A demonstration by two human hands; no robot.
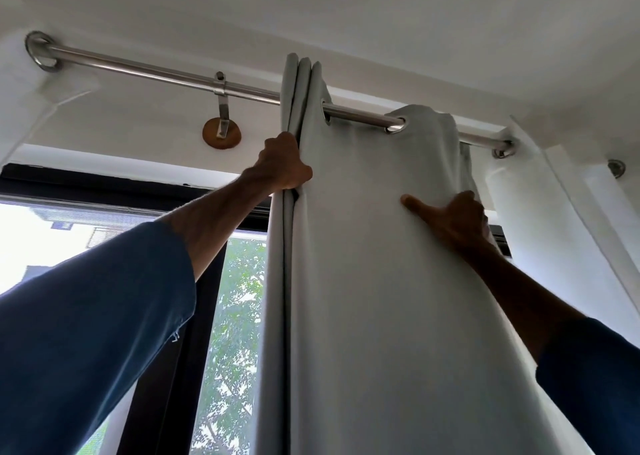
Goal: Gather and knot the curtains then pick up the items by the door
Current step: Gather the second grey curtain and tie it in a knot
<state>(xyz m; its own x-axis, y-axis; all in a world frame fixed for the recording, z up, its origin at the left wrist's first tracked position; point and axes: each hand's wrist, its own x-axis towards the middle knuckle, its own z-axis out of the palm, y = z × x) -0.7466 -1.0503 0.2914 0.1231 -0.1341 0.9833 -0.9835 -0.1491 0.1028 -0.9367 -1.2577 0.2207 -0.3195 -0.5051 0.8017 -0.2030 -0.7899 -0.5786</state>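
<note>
A pale grey eyelet curtain [367,264] hangs from a steel rod [145,68] that runs across the top of the view. Its folds are bunched toward the right half of the rod. My left hand [282,161] is raised high and closed around the curtain's stacked left folds just below the rod. My right hand [457,217] grips the curtain's right edge from behind, with the thumb stretched across the front of the cloth. Both arms wear blue sleeves. The door and the items by it are out of sight.
A rod bracket on a round wooden mount [221,132] is fixed to the wall at centre left. A dark-framed window [207,316] with trees outside lies behind the curtain at left. White walls and the ceiling fill the top and right.
</note>
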